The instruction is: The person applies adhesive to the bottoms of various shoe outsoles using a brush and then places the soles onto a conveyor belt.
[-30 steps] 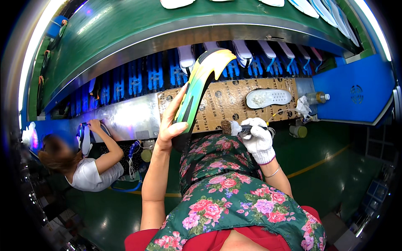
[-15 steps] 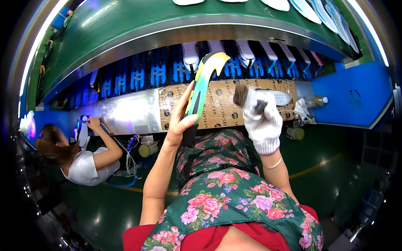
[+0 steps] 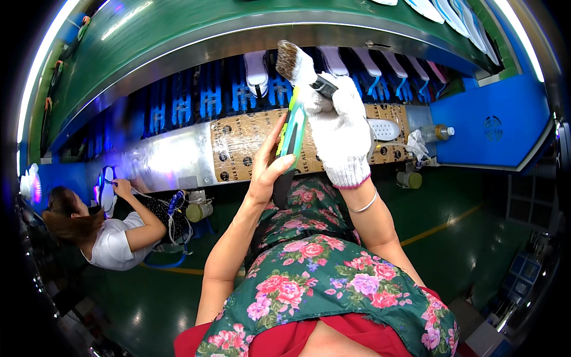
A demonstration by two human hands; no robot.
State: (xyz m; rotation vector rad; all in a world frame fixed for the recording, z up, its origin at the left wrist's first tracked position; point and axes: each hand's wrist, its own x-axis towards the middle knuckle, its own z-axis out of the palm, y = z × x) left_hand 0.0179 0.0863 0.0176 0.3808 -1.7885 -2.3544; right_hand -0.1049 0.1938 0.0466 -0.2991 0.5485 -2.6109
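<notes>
Upright in my bare left hand [image 3: 267, 172] is a shoe upper [image 3: 294, 135] in yellow, green and black, its fingers and thumb closed round the lower part. My right hand [image 3: 342, 140], in a white knitted glove, grips a brush [image 3: 288, 58] with brown bristles and a dark handle. The bristles point up and left, just beyond the upper's far end. The glove overlaps the upper's far part and hides it; whether the bristles touch it I cannot tell. Right of the glove, a white perforated sole [image 3: 384, 130] lies on the brown cardboard [image 3: 238, 143].
Several shoe parts hang in a blue rack [image 3: 257, 74] behind the ledge, below a green shelf [image 3: 208, 24] with more soles. A bottle [image 3: 437, 132] and crumpled white cloth [image 3: 416, 144] stand right, beside a blue panel [image 3: 491, 122]. A co-worker [image 3: 113, 232] sits at left.
My right hand has carried the brush left and away from me, up to the upper's far end. The upper has turned and shows a narrower side. The whole view has shifted slightly.
</notes>
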